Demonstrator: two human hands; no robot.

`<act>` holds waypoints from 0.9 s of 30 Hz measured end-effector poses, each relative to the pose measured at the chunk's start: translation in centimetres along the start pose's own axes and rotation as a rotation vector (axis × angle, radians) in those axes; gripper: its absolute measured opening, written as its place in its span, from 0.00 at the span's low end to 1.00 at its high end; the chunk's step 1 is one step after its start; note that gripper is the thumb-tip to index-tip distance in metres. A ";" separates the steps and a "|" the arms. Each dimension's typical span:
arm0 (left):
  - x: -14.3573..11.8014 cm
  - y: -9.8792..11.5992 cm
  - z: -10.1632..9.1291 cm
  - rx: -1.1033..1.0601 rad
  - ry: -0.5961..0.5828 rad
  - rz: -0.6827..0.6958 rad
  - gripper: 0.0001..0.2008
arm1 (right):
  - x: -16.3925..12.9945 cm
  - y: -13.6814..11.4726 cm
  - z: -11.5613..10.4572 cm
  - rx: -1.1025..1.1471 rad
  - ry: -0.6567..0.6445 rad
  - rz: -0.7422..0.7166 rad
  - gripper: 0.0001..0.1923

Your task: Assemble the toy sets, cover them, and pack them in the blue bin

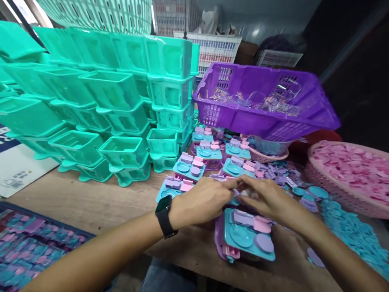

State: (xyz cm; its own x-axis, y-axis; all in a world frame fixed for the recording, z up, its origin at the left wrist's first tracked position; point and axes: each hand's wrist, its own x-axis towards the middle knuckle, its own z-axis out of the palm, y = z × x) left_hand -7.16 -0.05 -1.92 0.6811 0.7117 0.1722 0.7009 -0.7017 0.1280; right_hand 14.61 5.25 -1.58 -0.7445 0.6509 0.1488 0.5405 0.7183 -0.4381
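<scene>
The left hand (206, 198), a black watch (163, 209) at its wrist, and the right hand (264, 198) meet with fingertips close together over a largely hidden toy set (233, 201); whether either grips a small part cannot be told. Directions are taken from the hands. Between 5 and 6 o'clock, just beside them, lies the uncovered tray (252, 239), turquoise with lilac and pink fittings, on the wooden table (121, 194). Similar trays (209, 153) stand in rows from 10 to 12 o'clock. Farther out: stacked green bins (170, 59), 10 o'clock; a purple basket (243, 115) containing clear packets, 1 o'clock; a pink basket (331, 183) of pink pieces, 3 o'clock; loose turquoise pieces (352, 231), between 3 and 4 o'clock.
</scene>
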 end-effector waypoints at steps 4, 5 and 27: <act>-0.3 -0.1 0.3 0.014 -0.020 -0.013 0.11 | 0.0 -0.1 0.1 -0.023 0.019 -0.081 0.09; -0.3 -0.1 0.3 0.017 -0.018 -0.010 0.11 | 0.0 -0.1 0.1 -0.030 0.012 -0.107 0.10; -0.4 0.2 0.6 -0.033 -0.101 -0.036 0.09 | -0.3 1.7 0.6 0.023 0.106 -0.265 0.10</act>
State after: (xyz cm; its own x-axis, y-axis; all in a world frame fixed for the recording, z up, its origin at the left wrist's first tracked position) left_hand -7.13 -0.45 -2.50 0.6747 0.7349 0.0682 0.7189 -0.6753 0.1645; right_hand 15.56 6.14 -2.87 -0.8126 0.4644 0.3521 0.3230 0.8618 -0.3912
